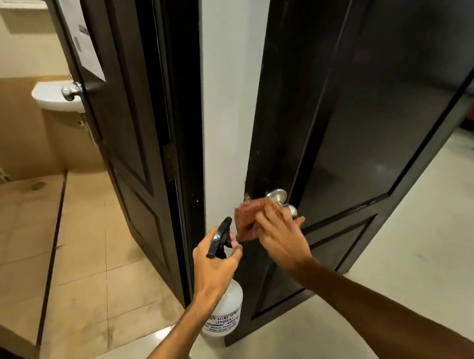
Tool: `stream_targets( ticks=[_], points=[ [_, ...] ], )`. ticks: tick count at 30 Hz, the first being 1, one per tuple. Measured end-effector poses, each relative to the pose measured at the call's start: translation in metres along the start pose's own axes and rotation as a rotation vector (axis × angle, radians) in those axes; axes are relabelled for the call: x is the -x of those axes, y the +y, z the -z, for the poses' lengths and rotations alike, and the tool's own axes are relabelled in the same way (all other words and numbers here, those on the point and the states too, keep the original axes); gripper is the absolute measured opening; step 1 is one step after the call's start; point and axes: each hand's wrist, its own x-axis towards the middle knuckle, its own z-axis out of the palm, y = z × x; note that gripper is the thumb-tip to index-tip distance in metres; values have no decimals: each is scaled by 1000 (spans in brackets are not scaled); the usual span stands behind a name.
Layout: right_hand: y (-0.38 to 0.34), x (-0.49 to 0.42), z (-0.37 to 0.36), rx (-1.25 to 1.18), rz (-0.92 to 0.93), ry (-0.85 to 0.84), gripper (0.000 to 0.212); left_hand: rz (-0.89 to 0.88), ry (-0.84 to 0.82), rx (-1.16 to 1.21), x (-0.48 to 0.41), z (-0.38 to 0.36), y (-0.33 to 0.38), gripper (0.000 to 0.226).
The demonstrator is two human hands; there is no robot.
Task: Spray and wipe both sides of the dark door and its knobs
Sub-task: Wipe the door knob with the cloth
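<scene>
The right hand (282,234) is pinching the cloth (247,220) and pressing it onto the knob (277,195) by the door's (372,94) free edge, probably to rub the metal clean. The left hand (215,264) is gripping the bottle (226,309) round its neck, just beside the cloth, likely ready for another spray.

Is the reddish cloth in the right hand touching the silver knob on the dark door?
Touching. The head view shows the cloth pressed against the knob by the right hand, its edge overlapping the metal.
</scene>
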Motion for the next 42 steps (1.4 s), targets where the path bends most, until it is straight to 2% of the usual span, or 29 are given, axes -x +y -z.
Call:
stream_targets(
  ticks=[2,3,5,9,12,14,16,19,20,21,23,24,25,27,29,33,34,38,39,42],
  points=[
    [-4,12,-11,79,112,-79,61,19,3,6,-3,2,-4,21],
    [0,13,-9,99,103,-63,62,26,4,14,-6,3,-4,23],
    [11,3,0,31,-36,76,65,12,6,18,-10,4,0,25],
    [17,-15,13,-314,-247,413,39,15,20,-10,-15,5,-3,28],
    [14,-10,13,-566,-332,479,40,7,8,-14,-16,-1,-3,26],
    [18,-14,14,-739,-413,466,28,3,-2,-12,-18,-4,0,23],
    [27,-21,15,-1025,-608,443,21,-12,1,-12,-20,-5,1,22],
    [41,-20,10,-1705,-984,498,24,-8,14,-20,-17,-8,2,21],
    [47,-20,1,-1971,-1082,443,26,-10,27,-24,-15,-11,3,21],
    [50,-19,-6,-2233,-1126,310,26,-3,30,-25,-14,-13,3,20],
    [58,-15,-20,-2571,-1085,21,29,-1,53,-32,-10,-21,7,20],
    [59,-15,-25,-2633,-1053,-40,30,5,61,-26,-9,-22,8,20],
    [65,-15,-27,-2671,-1033,-18,31,1,66,-23,-10,-26,11,19],
    [76,-17,-24,-2776,-931,142,33,-14,74,-19,-10,-32,16,19],
    [76,-17,-14,-2879,-763,163,44,-20,82,-19,-8,-39,20,18],
    [52,-2,-20,-2630,-1023,-173,35,29,100,2,4,-46,16,19],
    [52,0,-21,-2636,-1027,-186,33,42,103,6,7,-48,14,20],
    [82,-11,-17,-2660,-965,117,34,46,111,-22,11,-62,22,20],
    [79,-12,-16,-2643,-958,130,32,56,118,-24,14,-63,23,20],
    [60,-5,-25,-2657,-1011,-61,29,52,130,-35,23,-67,27,20]
  ],
)
